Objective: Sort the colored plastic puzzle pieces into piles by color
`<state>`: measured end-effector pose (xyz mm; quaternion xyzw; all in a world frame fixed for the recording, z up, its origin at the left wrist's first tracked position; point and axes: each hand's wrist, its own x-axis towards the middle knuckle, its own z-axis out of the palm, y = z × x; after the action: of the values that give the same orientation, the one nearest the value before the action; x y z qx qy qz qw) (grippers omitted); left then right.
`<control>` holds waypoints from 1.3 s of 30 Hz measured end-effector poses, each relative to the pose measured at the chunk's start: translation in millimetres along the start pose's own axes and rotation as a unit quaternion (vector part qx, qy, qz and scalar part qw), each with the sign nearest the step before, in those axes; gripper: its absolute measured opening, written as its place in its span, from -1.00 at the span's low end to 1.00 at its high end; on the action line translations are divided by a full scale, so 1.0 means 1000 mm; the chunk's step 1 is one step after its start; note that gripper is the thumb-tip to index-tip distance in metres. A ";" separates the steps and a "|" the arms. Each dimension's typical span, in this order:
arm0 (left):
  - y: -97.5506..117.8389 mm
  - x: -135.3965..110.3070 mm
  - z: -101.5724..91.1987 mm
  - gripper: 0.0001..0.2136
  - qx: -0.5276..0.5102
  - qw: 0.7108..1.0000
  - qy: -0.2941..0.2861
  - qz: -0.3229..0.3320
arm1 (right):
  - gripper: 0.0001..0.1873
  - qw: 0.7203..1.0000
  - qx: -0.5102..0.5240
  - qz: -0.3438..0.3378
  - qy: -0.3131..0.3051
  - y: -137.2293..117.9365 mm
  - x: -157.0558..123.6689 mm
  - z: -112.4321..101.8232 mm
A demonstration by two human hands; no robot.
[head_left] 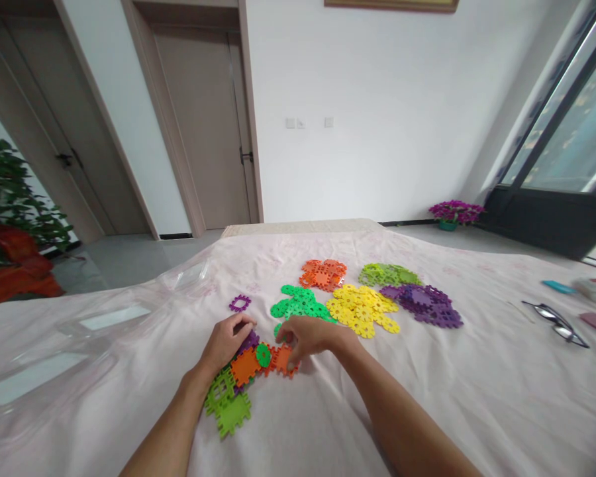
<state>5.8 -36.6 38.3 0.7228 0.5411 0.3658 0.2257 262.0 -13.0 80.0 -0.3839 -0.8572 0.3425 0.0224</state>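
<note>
In front of me lies a joined group of flat, notched plastic building pieces. It includes a light green square piece, an orange square piece and a round green piece. My left hand is curled at the group's upper edge, fingers closed on a purple building piece that they partly cover. At the right end, my right hand has thumb and fingers closed around another orange building piece. A loose purple frame piece lies beyond my left hand.
Piles of green, yellow, orange, light green and purple pieces lie beyond my right hand. Eyeglasses rest at far right. Clear plastic containers stand at left on the pale cloth.
</note>
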 end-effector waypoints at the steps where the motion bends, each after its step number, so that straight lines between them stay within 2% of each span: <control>1: 0.000 0.000 0.000 -0.76 -0.001 1.000 0.000 0.000 | -0.40 0.999 -0.032 0.005 0.007 -0.002 0.001 0.004; 4: -0.001 0.000 0.000 -0.76 -0.002 1.000 0.001 0.001 | -0.52 0.997 -0.069 0.025 0.025 -0.005 0.002 0.008; 6: -0.001 0.000 0.000 -0.75 -0.001 1.000 0.002 0.001 | -0.61 0.999 -0.031 0.027 0.027 -0.004 0.000 0.005; 8: -0.001 0.001 0.001 -0.75 0.000 1.000 0.002 0.002 | -0.75 0.998 0.053 0.018 0.040 0.000 -0.002 -0.001; 10: -0.001 0.001 0.001 -0.75 -0.001 1.000 0.003 0.002 | -0.87 0.984 0.153 0.023 0.092 0.008 -0.003 -0.007; 12: -0.002 0.001 0.001 -0.76 -0.002 1.000 0.004 0.000 | -0.87 0.958 0.225 0.048 0.171 0.020 -0.004 -0.012; 16: -0.003 0.001 0.002 -0.77 -0.001 1.000 0.006 -0.002 | -0.86 0.912 0.286 0.113 0.272 0.049 -0.003 -0.018; 18: -0.003 0.001 0.002 -0.77 0.000 1.000 0.007 -0.003 | -0.85 0.864 0.361 0.118 0.330 0.059 -0.002 -0.021; 22: -0.001 0.001 0.002 -0.78 0.000 1.000 0.004 -0.003 | -0.76 0.708 0.521 0.045 0.474 0.066 -0.002 -0.027; 23: -0.001 0.001 0.001 -0.78 0.001 1.000 0.003 -0.003 | -0.70 0.687 0.531 0.037 0.494 0.066 -0.002 -0.027; 25: -0.001 0.001 0.001 -0.78 0.003 1.000 0.002 -0.003 | -0.57 0.676 0.524 0.046 0.516 0.067 -0.001 -0.027; 27: 0.000 0.001 0.001 -0.78 0.003 1.000 0.005 -0.003 | -0.50 0.697 0.497 0.058 0.513 0.066 -0.001 -0.026; 29: 0.000 0.001 0.001 -0.78 0.004 1.000 0.005 -0.003 | -0.51 0.749 0.457 0.060 0.477 0.061 0.000 -0.023; 31: 0.001 0.001 0.001 -0.77 0.007 1.000 0.003 -0.001 | -0.56 0.818 0.406 0.052 0.404 0.052 0.001 -0.019; 34: 0.001 0.000 0.001 -0.76 0.009 1.000 0.002 0.000 | -0.60 0.912 0.318 0.025 0.259 0.032 0.005 -0.009; 37: 0.002 0.000 0.000 -0.75 0.006 1.000 0.002 0.000 | -0.56 0.968 0.212 -0.009 0.136 0.010 0.008 0.004; 39: 0.002 0.000 0.001 -0.75 0.004 1.000 0.000 0.001 | -0.42 0.988 0.114 -0.041 0.095 -0.003 0.010 0.013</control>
<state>7.4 -37.0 39.4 0.7242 0.5418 0.3641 0.2224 249.4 -15.3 69.8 -0.3737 -0.8218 0.3987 0.1614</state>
